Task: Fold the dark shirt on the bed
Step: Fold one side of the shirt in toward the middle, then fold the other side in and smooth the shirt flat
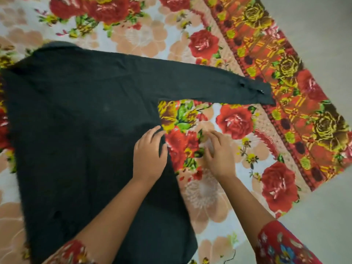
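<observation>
On the bed's rose-printed floral sheet [234, 119], the dark long-sleeved cloth shirt [85, 111] lies spread flat, with one sleeve [209, 80] stretched toward the sheet's orange patterned border [297, 119]. The left hand [150, 155] rests on the shirt's side edge below that sleeve, fingers loosely extended. The right hand [219, 155] is just beside it over bare sheet, fingers relaxed and holding nothing.

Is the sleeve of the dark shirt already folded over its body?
No, the sleeve lies stretched out flat on the bedsheet, away from the body of the dark shirt.
</observation>
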